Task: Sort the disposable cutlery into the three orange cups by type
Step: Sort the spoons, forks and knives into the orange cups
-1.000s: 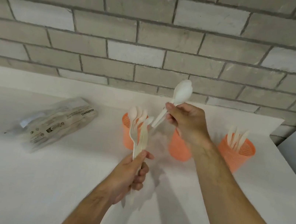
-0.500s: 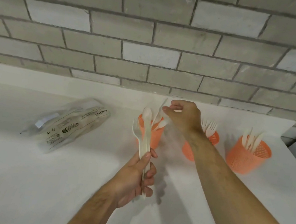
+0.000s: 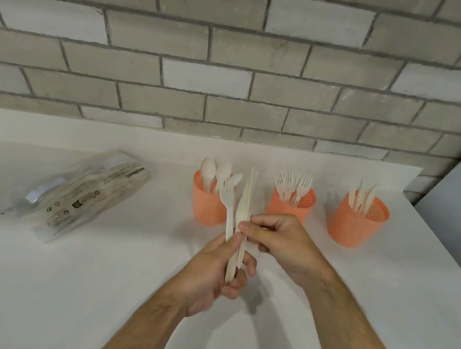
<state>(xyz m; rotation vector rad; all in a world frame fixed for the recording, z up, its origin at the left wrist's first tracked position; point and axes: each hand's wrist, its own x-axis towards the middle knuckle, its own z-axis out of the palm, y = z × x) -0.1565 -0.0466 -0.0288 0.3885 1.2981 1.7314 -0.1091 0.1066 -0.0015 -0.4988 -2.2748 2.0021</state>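
Note:
Three orange cups stand in a row on the white counter. The left cup (image 3: 207,205) holds spoons, the middle cup (image 3: 304,205) holds forks, the right cup (image 3: 357,224) holds knives. My left hand (image 3: 215,271) grips a small upright bundle of cream cutlery: a fork (image 3: 226,201) leaning left and a knife (image 3: 245,204) seen edge-on. My right hand (image 3: 284,244) has come in from the right, and its thumb and forefinger pinch the knife just above my left hand's fingers.
A clear plastic cutlery bag (image 3: 81,196) with printed warnings lies on the counter to the left. A grey brick wall rises behind the counter's raised back ledge. The counter's right edge runs diagonally past the right cup.
My right hand put the spoon into the left cup, let go, and came back to the bundle in my left hand, where it now pinches the knife.

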